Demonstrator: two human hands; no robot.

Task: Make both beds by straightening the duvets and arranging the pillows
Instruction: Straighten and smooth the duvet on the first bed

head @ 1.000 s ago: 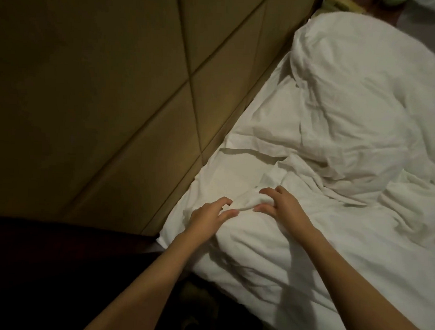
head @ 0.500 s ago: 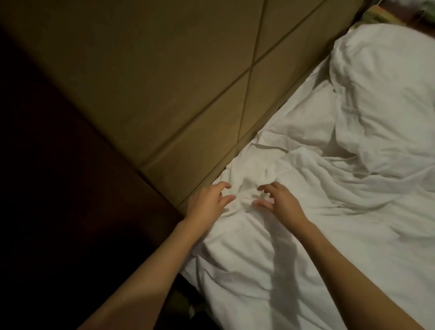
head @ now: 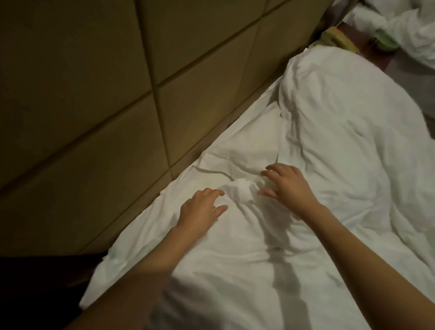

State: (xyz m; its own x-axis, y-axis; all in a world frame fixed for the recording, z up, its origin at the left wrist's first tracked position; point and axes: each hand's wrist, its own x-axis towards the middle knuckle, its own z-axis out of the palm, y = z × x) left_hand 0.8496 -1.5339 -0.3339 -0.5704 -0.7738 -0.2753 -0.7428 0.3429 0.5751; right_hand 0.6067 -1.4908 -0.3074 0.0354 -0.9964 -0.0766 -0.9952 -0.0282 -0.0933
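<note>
A rumpled white duvet (head: 270, 254) covers the near bed. A bunched corner of it (head: 242, 192) sticks up between my hands, close to the headboard. My left hand (head: 200, 209) rests flat on the duvet just left of that bunch, fingers spread. My right hand (head: 286, 186) lies on the cloth just right of it, fingers spread and slightly bent, holding nothing. A big white pillow (head: 338, 115) lies further along the head of the bed. White bedding of the second bed (head: 416, 31) shows at the top right.
A padded tan headboard (head: 102, 97) runs along the bed's left side. Dark floor or furniture (head: 19, 293) lies at the lower left. Between the two beds stands a dark bedside surface with a green round object (head: 386, 42) and a yellowish item (head: 336, 40).
Both hands have let go of the bunched duvet corner and now lie spread on either side of it. The view has swung, showing more of the pillow and the second bed.
</note>
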